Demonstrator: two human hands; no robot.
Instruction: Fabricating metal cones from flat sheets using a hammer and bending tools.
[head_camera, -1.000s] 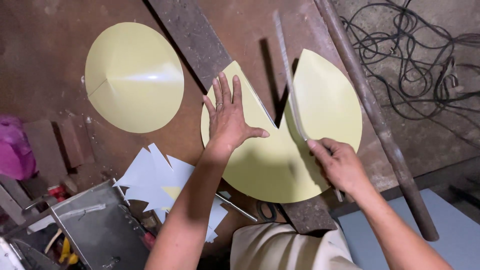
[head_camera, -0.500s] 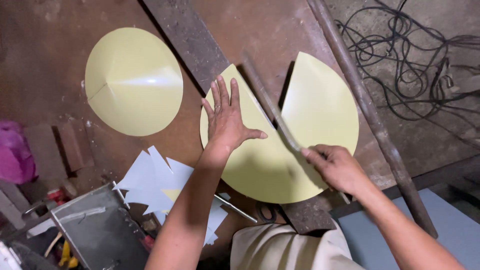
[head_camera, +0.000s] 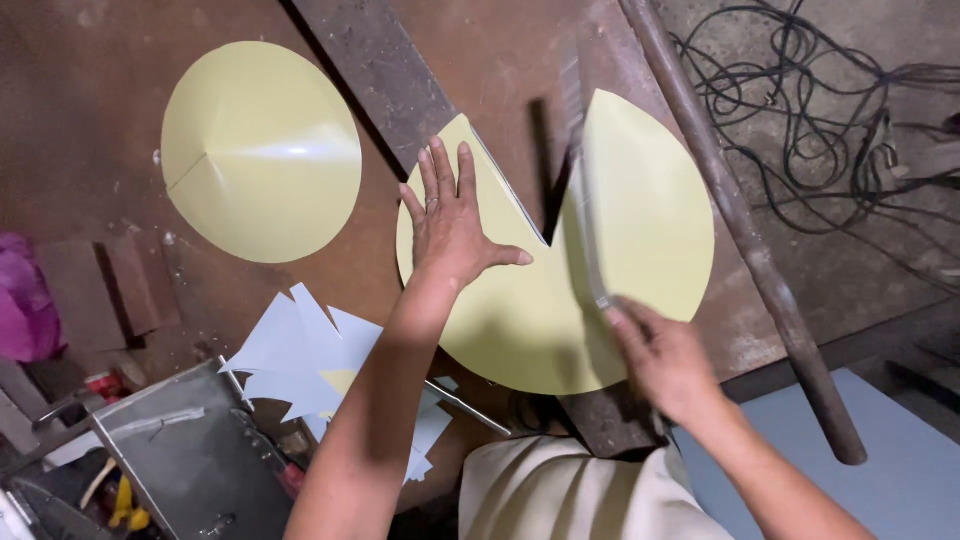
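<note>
Right hand: the right hand (head_camera: 665, 355) is closed around the near end of a long flat metal bar (head_camera: 580, 190), blurred.
Left hand: the left hand (head_camera: 450, 220) lies flat, fingers spread, on the pale yellow notched sheet disc (head_camera: 640, 230).
Disc: on the rusty brown metal table (head_camera: 80, 120).
Beyond: 1 whole pale yellow disc (head_camera: 260, 150), well apart.

left hand (head_camera: 452, 228) on notched disc (head_camera: 640, 230), whole disc (head_camera: 260, 150) left

Rusty brown metal tabletop (head_camera: 90, 110), crossed by a dark flat steel bar (head_camera: 375, 70) and a long pipe (head_camera: 740, 230). Tangled black cables (head_camera: 810, 110) on grey concrete floor at right. Dim, soft light.
</note>
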